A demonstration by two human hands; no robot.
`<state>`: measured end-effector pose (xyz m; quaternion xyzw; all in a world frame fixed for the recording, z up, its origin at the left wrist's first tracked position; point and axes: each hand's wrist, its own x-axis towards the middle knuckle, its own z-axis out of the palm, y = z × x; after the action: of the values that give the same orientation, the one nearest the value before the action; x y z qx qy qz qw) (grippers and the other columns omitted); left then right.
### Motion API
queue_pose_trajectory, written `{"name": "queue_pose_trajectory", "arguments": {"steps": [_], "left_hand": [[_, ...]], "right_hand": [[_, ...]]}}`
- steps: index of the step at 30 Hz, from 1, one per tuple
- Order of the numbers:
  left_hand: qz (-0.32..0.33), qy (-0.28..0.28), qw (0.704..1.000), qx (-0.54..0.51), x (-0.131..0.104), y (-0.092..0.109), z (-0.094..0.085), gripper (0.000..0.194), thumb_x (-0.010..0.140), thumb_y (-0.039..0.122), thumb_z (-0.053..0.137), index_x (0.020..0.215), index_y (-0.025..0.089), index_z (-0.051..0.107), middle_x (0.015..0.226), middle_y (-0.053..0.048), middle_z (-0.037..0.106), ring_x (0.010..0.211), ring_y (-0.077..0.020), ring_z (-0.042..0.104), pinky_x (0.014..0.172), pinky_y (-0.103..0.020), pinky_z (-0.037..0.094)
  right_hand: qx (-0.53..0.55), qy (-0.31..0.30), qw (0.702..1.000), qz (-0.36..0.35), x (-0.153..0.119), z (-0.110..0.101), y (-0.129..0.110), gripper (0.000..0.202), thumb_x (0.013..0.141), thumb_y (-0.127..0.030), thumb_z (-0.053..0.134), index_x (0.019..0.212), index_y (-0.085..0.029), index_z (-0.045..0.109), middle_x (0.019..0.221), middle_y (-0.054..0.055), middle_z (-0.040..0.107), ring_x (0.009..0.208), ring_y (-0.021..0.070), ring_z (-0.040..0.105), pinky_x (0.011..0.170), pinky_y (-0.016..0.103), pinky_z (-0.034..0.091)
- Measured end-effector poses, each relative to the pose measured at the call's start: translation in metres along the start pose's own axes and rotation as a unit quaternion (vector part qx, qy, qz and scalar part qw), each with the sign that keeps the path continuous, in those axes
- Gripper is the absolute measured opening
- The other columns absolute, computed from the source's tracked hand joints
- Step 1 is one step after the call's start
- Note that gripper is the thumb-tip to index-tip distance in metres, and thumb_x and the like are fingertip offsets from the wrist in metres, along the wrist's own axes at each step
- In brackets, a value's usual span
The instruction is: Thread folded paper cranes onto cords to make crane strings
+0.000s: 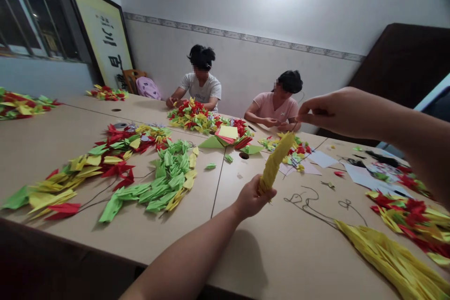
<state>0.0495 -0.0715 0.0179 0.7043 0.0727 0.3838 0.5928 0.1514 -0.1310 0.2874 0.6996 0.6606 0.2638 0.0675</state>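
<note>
yellow folded-paper bunch (390, 258), near right on table (302, 253), looks already strung | left hand (250, 197) grips the base of a yellow stack (277, 159), tilted above table | right hand (337, 112) pinches what looks like its thread (294, 125), seemingly unfastened | green-and-yellow strand (172, 168) apparently strung | flat paper squares (228, 132) unfolded | mixed heap (191, 115) beyond, stringing unclear

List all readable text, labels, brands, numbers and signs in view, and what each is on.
None reads with certainty.
Framed picture: large dark brush characters, too blurred to quote.
Pale grey shirt: chest lettering, too small and blurred to read.
Pink shirt: small pale mark, too small to make out.
</note>
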Motion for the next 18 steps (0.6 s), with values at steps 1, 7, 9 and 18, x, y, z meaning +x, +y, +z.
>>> {"name": "queue_pose_trajectory", "arguments": {"steps": [1,7,9,18], "left_hand": [[-0.004,-0.005,1.0,-0.003,0.0,-0.002,0.0,0.032,0.078,0.043,0.052,0.091,0.015,0.044,0.068,0.003,0.043,0.058,-0.008,0.042,0.055,-0.022,0.038],[-0.037,-0.075,0.996,-0.044,0.001,-0.005,0.0,0.03,0.078,0.042,0.052,0.09,0.016,0.041,0.069,0.003,0.042,0.056,-0.0077,0.04,0.052,-0.021,0.036],[-0.048,-0.112,0.991,-0.051,0.0,-0.006,-0.002,0.029,0.077,0.039,0.054,0.089,0.016,0.04,0.07,0.002,0.043,0.058,-0.008,0.041,0.053,-0.022,0.037],[-0.138,-0.191,0.97,-0.056,-0.004,-0.01,-0.007,0.031,0.075,0.037,0.057,0.095,0.019,0.042,0.074,0.0,0.047,0.064,-0.0107,0.045,0.059,-0.025,0.038]], "right_hand": [[-0.005,-0.004,1.0,0.002,0.001,0.001,0.002,0.032,0.075,-0.04,0.043,0.072,-0.018,0.066,0.043,-0.01,0.044,0.039,-0.0009,0.031,0.048,0.02,0.021],[0.076,0.047,0.996,0.011,-0.007,0.03,0.021,0.044,0.073,-0.053,0.04,0.076,-0.018,0.066,0.053,-0.007,0.055,0.041,-0.0005,0.037,0.05,0.022,0.027],[0.124,0.111,0.986,0.019,-0.018,0.049,0.021,0.044,0.073,-0.056,0.041,0.074,-0.018,0.065,0.055,-0.005,0.058,0.042,0.0011,0.04,0.048,0.02,0.029],[0.289,0.306,0.903,0.085,-0.057,0.116,0.005,0.021,0.077,-0.041,0.051,0.075,-0.023,0.061,0.053,-0.002,0.055,0.042,0.0072,0.044,0.043,0.021,0.034]]}}
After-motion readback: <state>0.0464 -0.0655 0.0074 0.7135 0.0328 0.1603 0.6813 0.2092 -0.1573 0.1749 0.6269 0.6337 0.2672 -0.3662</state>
